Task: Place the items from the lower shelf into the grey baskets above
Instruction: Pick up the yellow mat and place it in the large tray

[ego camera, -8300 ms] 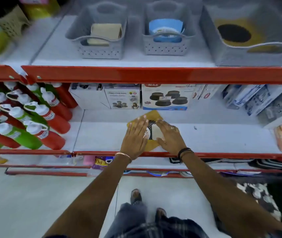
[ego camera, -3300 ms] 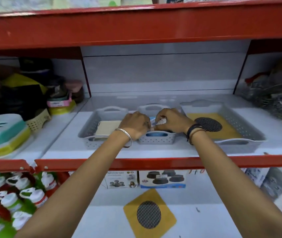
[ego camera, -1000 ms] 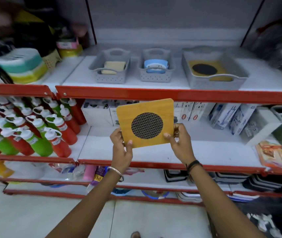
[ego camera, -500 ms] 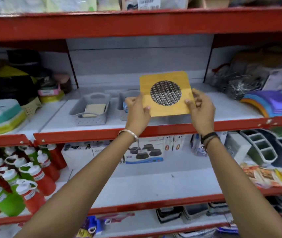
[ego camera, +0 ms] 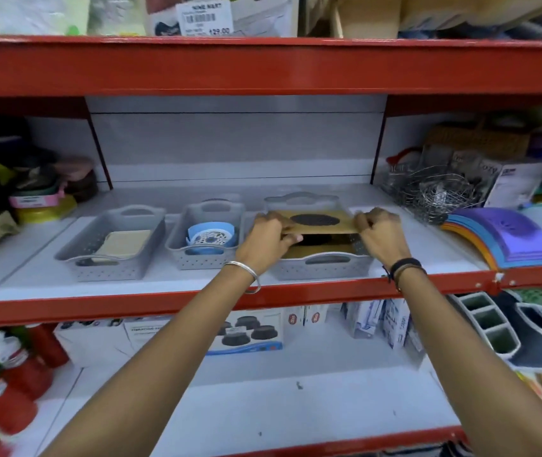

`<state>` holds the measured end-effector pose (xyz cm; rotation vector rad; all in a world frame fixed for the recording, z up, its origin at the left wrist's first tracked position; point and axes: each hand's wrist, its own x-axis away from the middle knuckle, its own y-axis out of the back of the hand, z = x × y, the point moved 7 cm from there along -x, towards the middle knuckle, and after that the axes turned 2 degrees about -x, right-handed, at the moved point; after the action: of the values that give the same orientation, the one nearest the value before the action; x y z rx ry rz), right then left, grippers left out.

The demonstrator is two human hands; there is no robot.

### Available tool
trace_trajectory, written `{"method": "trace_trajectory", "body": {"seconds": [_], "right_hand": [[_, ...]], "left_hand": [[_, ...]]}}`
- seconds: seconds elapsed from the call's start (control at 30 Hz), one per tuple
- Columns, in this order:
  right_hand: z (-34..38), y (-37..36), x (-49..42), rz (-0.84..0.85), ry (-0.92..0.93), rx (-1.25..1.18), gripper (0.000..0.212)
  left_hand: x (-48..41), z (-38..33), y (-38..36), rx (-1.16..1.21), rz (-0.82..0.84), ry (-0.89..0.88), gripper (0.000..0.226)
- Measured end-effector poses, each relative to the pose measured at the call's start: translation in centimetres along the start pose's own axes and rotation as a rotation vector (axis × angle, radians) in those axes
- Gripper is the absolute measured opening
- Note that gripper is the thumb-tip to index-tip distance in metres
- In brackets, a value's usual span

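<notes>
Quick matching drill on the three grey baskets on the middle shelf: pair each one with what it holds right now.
Things:
1. left basket
2. middle basket
3. right basket

Contents:
A. blue round item
B. wooden board going in, gripped by left hand and right hand
C. pale flat pad

Pairs: 1-C, 2-A, 3-B

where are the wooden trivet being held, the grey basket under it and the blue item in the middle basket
wooden trivet (ego camera: 316, 225): head view, on its tan top face beside the dark mesh circle
right grey basket (ego camera: 324, 269): head view, on its perforated front wall
blue item (ego camera: 209, 235): head view, on its patterned top
</notes>
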<state>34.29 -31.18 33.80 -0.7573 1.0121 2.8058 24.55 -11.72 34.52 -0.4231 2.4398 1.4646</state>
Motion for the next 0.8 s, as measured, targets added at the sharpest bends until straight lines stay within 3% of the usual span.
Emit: {"method": "trace_trajectory", "body": {"seconds": [0.1,0.23,0.33,0.43,0.67,0.8], "right_hand": [[0.1,-1.4,-0.5,0.155,0.109,0.17,0.039],[1.1,-3.4,-1.5,0.323,0.181,0.574,0.045],[1.9,-5.7,-1.2,0.553,0.321,0.559,0.042],[1.1,-7.1,-0.6,0.784,0.332,0.511,0.042],[1.1,-8.2,-1.6,0.707,0.346,0.507,0.042],[0.9,-8.4,-1.7,0.704,0.345,0.526,0.043]], "left_hand": [[-0.7,0.3,-1.0,-0.259,0.101,-0.07,0.032],[-2.6,0.5,-2.7,-0.427,0.303,-0.05,0.03],[-3.3,0.2,-4.5,-0.434,0.505,-0.011,0.039],[-3.7,0.0,-5.3,-0.446,0.532,-0.024,0.042],[-4.6,-0.3,-6.5,-0.544,0.42,-0.085,0.033],[-4.7,0.2,-6.2,-0.449,0.387,-0.016,0.033]]}}
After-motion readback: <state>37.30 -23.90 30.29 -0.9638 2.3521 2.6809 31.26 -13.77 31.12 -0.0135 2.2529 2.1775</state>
